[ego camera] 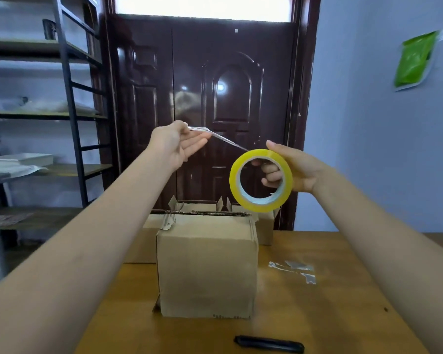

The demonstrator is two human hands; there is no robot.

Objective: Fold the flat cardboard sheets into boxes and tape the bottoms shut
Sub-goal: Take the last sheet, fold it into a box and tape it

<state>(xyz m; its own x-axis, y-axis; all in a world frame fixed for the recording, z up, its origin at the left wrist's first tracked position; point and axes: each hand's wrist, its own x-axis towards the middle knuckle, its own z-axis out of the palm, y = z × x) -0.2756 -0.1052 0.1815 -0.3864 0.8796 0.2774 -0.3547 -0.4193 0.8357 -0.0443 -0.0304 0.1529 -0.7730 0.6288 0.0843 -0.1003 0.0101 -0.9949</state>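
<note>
Yellow roll: the tape roll (261, 180) is gripped by the right hand (298, 169), its fingers (271, 175) curled through the core and the thumb laid over the outer rim.
Clear strip: a twisted tape strip (223, 137) is stretched from the roll's top edge to the left hand (178, 143), where it is pinched at the thumb side while the remaining fingers lie extended beneath it.
Cardboard: the folded box (207, 264) stands on the bench (317, 302) well below both sets of fingers; its closed flaps face up. Further boxes (265, 226) stand behind it.
Step judged: a length is being drawn out for the seam.
Advice: the strip appears roped on itself, so it should be untwisted and spread flat before it is lowered; tension should be kept even between the two hands, the adhesive face turned downward.
Cutting: a black cutter (269, 344) lies on the bench nearer than the box, below the right fingers.
Risk: a crumpled strip may bond poorly to the flaps.
Residue: tape scraps (293, 270) are stuck to the bench right of the box.
</note>
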